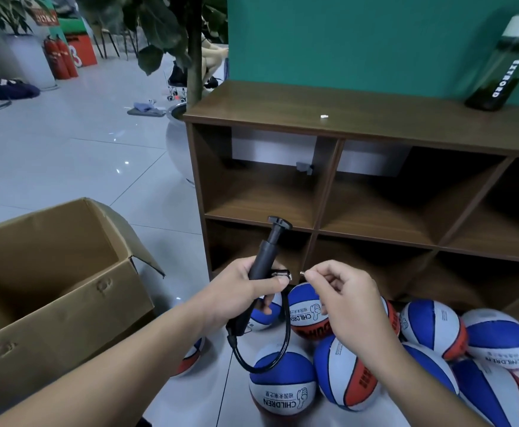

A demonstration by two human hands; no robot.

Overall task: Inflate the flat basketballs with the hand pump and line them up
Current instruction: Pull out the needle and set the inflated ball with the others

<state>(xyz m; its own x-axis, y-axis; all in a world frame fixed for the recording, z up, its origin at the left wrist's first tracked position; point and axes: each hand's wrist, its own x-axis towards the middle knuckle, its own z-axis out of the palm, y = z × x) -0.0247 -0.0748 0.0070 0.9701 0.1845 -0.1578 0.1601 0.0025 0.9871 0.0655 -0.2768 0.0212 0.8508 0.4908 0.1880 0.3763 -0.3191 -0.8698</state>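
Little looks done yet: the wooden shelf at twelve o'clock holds no balls, and the cardboard box sits at nine. The basketballs lie heaped on the floor from five to six o'clock, unaligned. The left hand grips the hand pump at centre; the right hand pinches a small needle just beside the hose end, apparently about to fit it.

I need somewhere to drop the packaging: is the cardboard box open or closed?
Open. The cardboard box has its flaps turned outward, and its bare inner walls show from above; the bottom is in shadow.
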